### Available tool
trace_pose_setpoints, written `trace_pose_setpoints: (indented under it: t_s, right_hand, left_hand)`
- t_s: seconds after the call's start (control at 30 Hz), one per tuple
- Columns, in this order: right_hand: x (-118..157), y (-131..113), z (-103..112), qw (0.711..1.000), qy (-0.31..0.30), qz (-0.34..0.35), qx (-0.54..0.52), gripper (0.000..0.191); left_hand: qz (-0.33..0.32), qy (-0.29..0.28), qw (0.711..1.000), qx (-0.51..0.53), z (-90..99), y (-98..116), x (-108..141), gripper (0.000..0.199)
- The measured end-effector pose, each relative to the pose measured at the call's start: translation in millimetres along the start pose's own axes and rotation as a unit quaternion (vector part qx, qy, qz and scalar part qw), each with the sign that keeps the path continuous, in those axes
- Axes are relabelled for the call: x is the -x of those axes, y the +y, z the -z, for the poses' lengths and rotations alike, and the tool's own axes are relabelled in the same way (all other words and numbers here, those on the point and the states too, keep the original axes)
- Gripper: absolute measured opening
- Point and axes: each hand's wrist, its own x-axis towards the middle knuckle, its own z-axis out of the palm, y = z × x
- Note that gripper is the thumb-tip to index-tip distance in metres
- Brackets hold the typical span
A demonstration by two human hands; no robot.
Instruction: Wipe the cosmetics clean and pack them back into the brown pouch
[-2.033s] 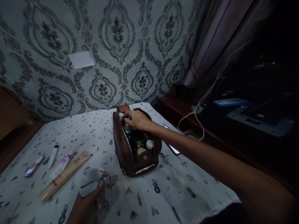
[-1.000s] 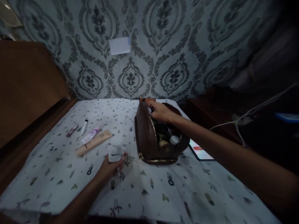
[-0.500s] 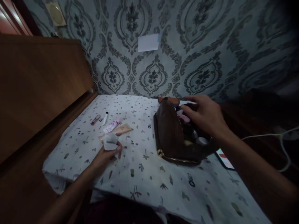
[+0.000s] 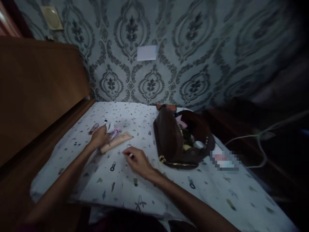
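My left hand [image 4: 100,137] is closed on a whitish item [image 4: 109,127], partly hidden by the fingers, over the left part of the table. Beside it lie a beige tube [image 4: 118,141], a pink and purple tube [image 4: 115,132] and a small reddish tube [image 4: 93,128]. A black tip of a white pen-like item [image 4: 105,121] shows just behind the hand. My right hand [image 4: 137,161] hovers right of the beige tube, thumb and fingertips pressed together; whether they hold anything is too small to tell. A dark brown bag [image 4: 169,138] stands open with several items inside.
An orange-brown case [image 4: 169,108] lies behind the bag. A blurred phone-like object [image 4: 224,160] is right of it, near a white cable [image 4: 262,154]. Wooden furniture [image 4: 41,90] borders the patterned table cloth [image 4: 154,190] on the left; a papered wall rises behind.
My right hand has left the bag and moved left to beside the beige tube. My left hand has moved up and left with the whitish item. The view has shifted slightly.
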Motion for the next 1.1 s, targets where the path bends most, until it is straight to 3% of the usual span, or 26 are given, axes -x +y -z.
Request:
trace_pose_setpoints:
  t_s: [0.17,0.23,0.3,0.37,0.5,0.6,0.73,0.83,0.93,1.03,1.1]
  right_hand:
    - [-3,16,-22,0.978,0.029,-0.139,-0.156,0.01]
    - [-1,24,-24,0.965,0.038,-0.159,-0.206,0.007]
    - [1,30,-24,0.949,0.039,-0.166,-0.264,0.004]
    - [0,33,-23,0.929,0.041,-0.169,-0.328,0.016]
    - [-5,34,-17,0.87,0.061,-0.192,-0.45,0.053]
    - [-8,33,-14,0.825,0.081,-0.18,-0.529,0.067]
    - [-11,32,-16,0.808,0.087,-0.141,-0.565,0.065]
    - [-11,26,-13,0.815,0.109,-0.14,-0.552,0.06]
    - [-11,17,-8,0.819,0.138,-0.152,-0.535,0.051]
    - [-11,10,-3,0.79,0.117,-0.197,-0.568,0.046]
    - [-12,9,-2,0.778,0.102,-0.21,-0.584,0.043]
  left_hand:
    - [-0.057,-0.055,0.992,-0.095,-20.5,22,-10,0.021]
    - [-0.078,-0.037,0.992,-0.096,-24.2,26,-7,0.016]
    - [-0.124,0.006,0.992,-0.029,-23.3,28,-2,0.011]
    - [-0.145,0.037,0.989,0.005,-18.1,32,3,0.017]
    - [-0.173,0.078,0.977,-0.095,-6.5,49,14,0.006]
    - [-0.234,0.071,0.967,-0.075,-13.7,63,30,0.008]
    - [-0.24,-0.022,0.964,0.113,-46.0,70,54,0.026]
    - [-0.224,-0.009,0.96,0.166,-66.7,70,64,0.052]
    - [-0.247,0.023,0.954,0.167,-75.1,68,66,0.074]
    - [-0.328,0.054,0.933,0.136,-78.1,67,68,0.073]
    - [-0.387,0.03,0.916,0.105,-80.7,67,71,0.058]
